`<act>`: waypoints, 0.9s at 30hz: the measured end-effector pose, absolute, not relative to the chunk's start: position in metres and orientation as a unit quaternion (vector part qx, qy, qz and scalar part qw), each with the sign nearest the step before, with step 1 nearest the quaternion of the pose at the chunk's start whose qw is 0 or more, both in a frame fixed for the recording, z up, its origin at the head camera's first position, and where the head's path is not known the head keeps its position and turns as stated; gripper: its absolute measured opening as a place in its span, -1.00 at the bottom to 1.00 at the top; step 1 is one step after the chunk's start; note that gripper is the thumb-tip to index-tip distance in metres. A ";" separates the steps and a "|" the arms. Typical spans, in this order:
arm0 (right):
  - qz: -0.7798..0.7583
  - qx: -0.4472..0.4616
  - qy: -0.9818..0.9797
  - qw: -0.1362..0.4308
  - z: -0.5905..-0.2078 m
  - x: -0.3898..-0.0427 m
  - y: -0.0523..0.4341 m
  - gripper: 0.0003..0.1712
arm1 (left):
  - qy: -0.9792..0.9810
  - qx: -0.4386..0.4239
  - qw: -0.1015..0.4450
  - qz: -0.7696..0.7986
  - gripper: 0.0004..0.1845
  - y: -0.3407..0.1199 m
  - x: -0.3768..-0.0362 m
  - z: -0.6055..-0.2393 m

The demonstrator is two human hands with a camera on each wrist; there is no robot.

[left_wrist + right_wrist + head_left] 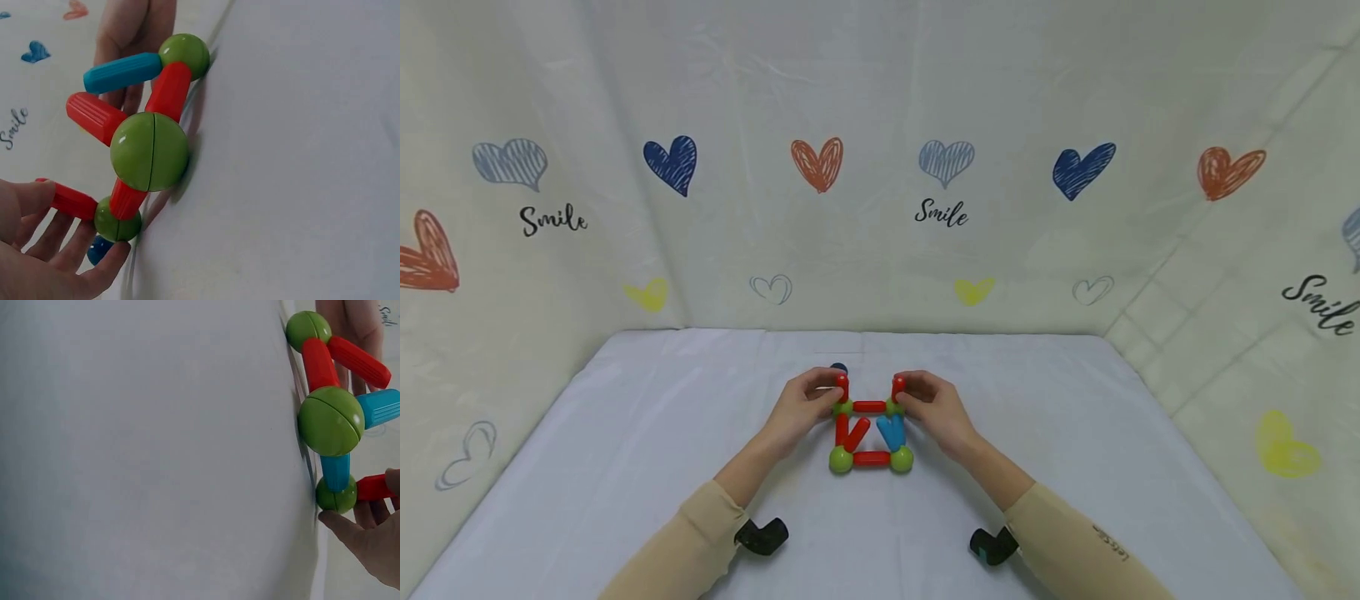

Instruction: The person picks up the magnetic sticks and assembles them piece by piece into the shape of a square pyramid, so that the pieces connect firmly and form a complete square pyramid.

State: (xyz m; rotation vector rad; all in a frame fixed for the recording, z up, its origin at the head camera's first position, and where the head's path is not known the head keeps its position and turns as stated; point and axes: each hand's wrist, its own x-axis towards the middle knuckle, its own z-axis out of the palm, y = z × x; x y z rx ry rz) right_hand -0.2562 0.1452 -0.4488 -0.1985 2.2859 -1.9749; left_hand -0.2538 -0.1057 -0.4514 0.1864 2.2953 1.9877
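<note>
White-clothed table (662,433) — rod-and-ball frame (871,433) on it, dark blue ball (838,368) behind.

Red rods (870,407), blue rods (891,430) and green balls (841,459) are seen on a white tablecloth (625,450); the backdrop (880,125) is printed with blue, orange and yellow hearts.

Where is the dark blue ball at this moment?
In the head view, the dark blue ball lies on the table just behind the left hand.

Bright even light, soft faint shadows, head view edges curved, wrist views slightly soft
</note>
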 end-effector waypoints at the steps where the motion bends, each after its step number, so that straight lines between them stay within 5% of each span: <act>1: -0.652 -0.065 0.754 0.057 -0.448 -0.256 0.145 -0.55 | 0.753 0.062 0.048 0.653 -0.64 -0.105 -0.254 -0.451; 27: -0.594 -0.104 0.796 0.054 -0.447 -0.255 0.143 -0.62 | 0.781 0.143 0.048 0.606 -0.63 -0.105 -0.252 -0.453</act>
